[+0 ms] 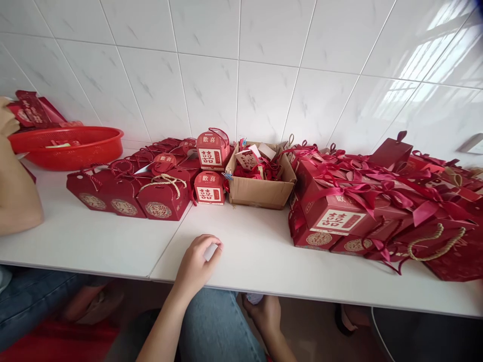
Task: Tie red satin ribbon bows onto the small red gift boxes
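Note:
My left hand [198, 261] rests on the white table [241, 246] near its front edge, fingers curled into a loose ring with nothing visible between them. Below the table edge, beside my knee, my right hand [264, 312] is closed on a small pale, rounded object [254, 298], partly hidden by the edge. In front of my left hand stand two small red gift boxes, one on top of the other; the upper box [211, 150] has a cord handle. Next to them is an open cardboard box [261, 193] filled with red ribbons, tags and clips.
Red boxes with cord handles [160, 202] stand left of centre. Stacked red boxes with ribbons [337, 221] fill the right side. A red plastic basket [86, 148] and another person's arm [18, 191] are at the left. A tiled wall [271, 90] rises behind.

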Available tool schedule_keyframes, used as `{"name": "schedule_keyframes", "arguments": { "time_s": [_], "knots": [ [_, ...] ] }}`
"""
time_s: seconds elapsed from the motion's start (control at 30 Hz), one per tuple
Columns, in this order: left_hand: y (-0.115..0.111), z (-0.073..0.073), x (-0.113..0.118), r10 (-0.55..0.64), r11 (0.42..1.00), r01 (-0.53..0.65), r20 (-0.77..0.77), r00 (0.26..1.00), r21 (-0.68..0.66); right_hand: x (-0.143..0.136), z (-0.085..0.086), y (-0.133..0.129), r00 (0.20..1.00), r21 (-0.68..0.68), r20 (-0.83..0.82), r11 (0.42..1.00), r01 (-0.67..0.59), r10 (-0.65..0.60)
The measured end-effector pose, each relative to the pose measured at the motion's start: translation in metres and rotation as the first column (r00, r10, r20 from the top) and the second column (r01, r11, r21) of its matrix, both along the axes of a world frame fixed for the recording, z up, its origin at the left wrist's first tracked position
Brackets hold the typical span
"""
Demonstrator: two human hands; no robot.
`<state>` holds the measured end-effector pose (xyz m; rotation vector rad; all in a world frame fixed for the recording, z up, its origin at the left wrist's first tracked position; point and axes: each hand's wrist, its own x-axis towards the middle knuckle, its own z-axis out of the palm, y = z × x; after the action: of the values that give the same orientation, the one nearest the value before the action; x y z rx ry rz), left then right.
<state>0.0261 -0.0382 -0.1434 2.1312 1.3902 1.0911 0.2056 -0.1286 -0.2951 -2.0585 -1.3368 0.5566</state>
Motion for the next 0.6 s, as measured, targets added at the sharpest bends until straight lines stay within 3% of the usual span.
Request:
{"name": "schedule_keyframes", "arguments": {
  "time_s": [0.2,0.6],
  "knots": [
    [0.001,0.000,0.001,0.007,1.000,-0.007,-0.009,1.000,-0.003,-0.001,-0.005,0.008,1.000,0.031,0.001,0.999,-0.028,0.028],
    [0.000,0.001,0.001,0.013,1.000,-0.013,-0.028,1.000,0.018,-0.005,-0.009,0.024,0.996,0.249,0.019,0.964,-0.090,0.088]
  ]
}}
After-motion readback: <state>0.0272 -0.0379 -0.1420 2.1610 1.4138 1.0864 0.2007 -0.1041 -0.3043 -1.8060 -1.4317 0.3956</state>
